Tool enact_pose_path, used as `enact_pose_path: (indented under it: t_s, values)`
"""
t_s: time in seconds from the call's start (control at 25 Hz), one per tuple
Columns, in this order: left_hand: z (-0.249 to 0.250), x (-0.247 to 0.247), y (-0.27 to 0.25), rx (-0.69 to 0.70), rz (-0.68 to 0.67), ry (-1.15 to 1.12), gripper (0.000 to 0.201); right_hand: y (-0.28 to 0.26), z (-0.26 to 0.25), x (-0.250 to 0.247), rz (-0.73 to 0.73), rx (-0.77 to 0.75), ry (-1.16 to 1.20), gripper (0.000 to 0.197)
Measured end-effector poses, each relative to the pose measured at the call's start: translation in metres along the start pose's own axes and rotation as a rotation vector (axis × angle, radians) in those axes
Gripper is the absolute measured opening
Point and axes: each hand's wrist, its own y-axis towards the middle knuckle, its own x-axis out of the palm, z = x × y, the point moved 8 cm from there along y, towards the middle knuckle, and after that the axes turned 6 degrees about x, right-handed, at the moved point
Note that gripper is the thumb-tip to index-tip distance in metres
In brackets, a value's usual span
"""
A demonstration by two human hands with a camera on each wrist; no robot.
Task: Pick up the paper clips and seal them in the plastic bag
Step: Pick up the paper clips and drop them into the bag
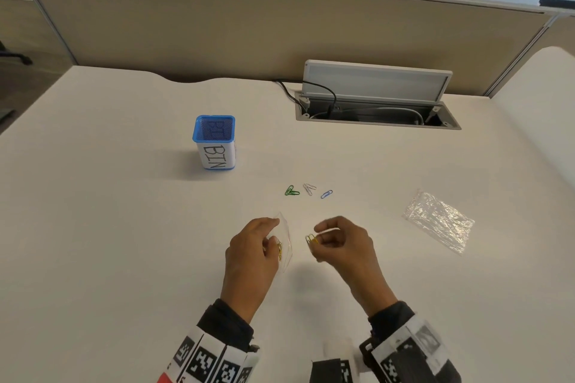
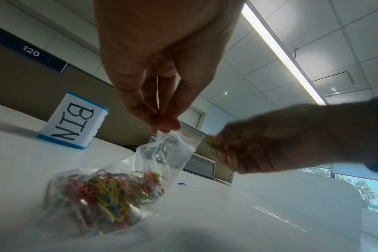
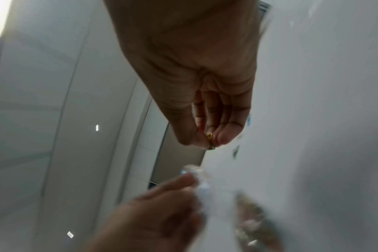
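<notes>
Both hands hover over the near middle of the white desk (image 1: 124, 227). Left hand (image 1: 252, 255) pinches the top edge of a small clear plastic zip bag (image 2: 162, 153) between thumb and fingertips, so the bag hangs mouth-up with its long axis roughly upright; the left wrist view shows its crinkled lower part resting on the desk, bulging with a tangle of red, yellow, blue and green clips. Right hand (image 1: 342, 242), fingers curled, pinches yellow wire paper clips (image 1: 310, 239) at the fingertips, their rounded ends pointing left toward the bag's mouth, just beside it but apart. Farther from the near edge lie two green paper clips (image 1: 292, 191), white paper clips (image 1: 309, 188) and a blue paper clip (image 1: 326, 194) in a short row, flat on the desk. A second crinkled clear plastic bag (image 1: 438, 219) lies flat toward the right edge. A blue mesh pen cup labelled BIN (image 1: 214, 143) stands upright, left of centre.
</notes>
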Motion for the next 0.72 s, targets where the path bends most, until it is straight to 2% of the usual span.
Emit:
enact_pose_path:
  t_s: [0.08, 0.32, 0.48, 0.56, 0.6, 0.72]
  values:
    - [-0.001, 0.001, 0.000, -0.002, -0.003, -0.010, 0.032, -0.004, -0.015, 0.013, -0.052, -0.011, 0.088, 0.019]
    - [0.001, 0.000, 0.000, -0.002, 0.017, -0.025, 0.032, -0.007, -0.031, 0.046, -0.051, -0.163, -0.166, 0.012]
    - [-0.008, -0.008, 0.002, -0.041, 0.047, -0.058, 0.030, -0.001, -0.051, 0.031, 0.081, -0.336, -0.294, 0.014]
    - [-0.011, -0.011, 0.003, -0.045, 0.057, -0.065, 0.030, 0.025, -0.040, 0.014, 0.169, -0.286, -0.317, 0.021]
    - [-0.012, -0.011, 0.004, -0.047, 0.057, -0.066, 0.030, 0.043, -0.029, 0.009, 0.165, -0.219, -0.375, 0.027]
    - [-0.013, -0.010, 0.005, -0.050, 0.046, -0.066, 0.030, 0.085, 0.006, 0.012, 0.003, -0.021, -0.658, 0.049]
